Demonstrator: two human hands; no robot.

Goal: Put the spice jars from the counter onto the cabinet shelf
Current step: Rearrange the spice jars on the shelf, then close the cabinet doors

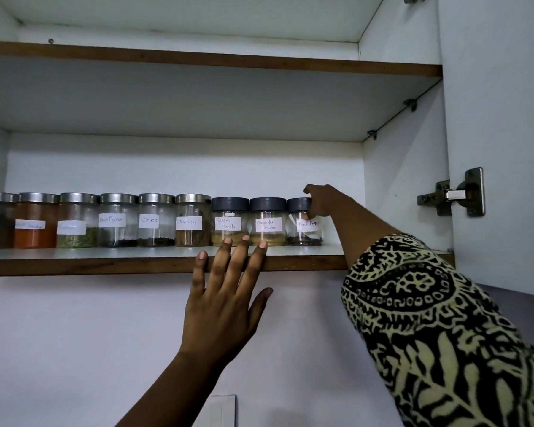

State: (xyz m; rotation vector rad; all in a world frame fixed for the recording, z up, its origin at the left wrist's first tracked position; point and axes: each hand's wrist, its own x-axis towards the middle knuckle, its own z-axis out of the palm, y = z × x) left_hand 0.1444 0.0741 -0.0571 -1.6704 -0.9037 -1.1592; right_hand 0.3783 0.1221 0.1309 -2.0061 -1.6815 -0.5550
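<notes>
- At the right end of the lower cabinet shelf, the right hand reaches up, its grip closed around the dark lid and shoulder of the "Black Pepper" jar, which stands on the shelf board.
- Right forearm rises steeply from a black-and-cream patterned sleeve at the lower right.
- Left hand is raised flat and released, fingers spread; three fingertips overlap the shelf's brown front edge below the "Garam Masala" jar and the "Coriander Powder" jar, holding nothing.
- Those three dark-lidded jars stand side by side, touching or nearly so; left of them runs a row of steel-lidded jars, among them "Cinnamon" and "Cloves".
- Above sits an upper shelf with the same brown edge.
- Cabinet door stands open at right, its metal hinge showing.
- Below the shelf, a pale wall.
</notes>
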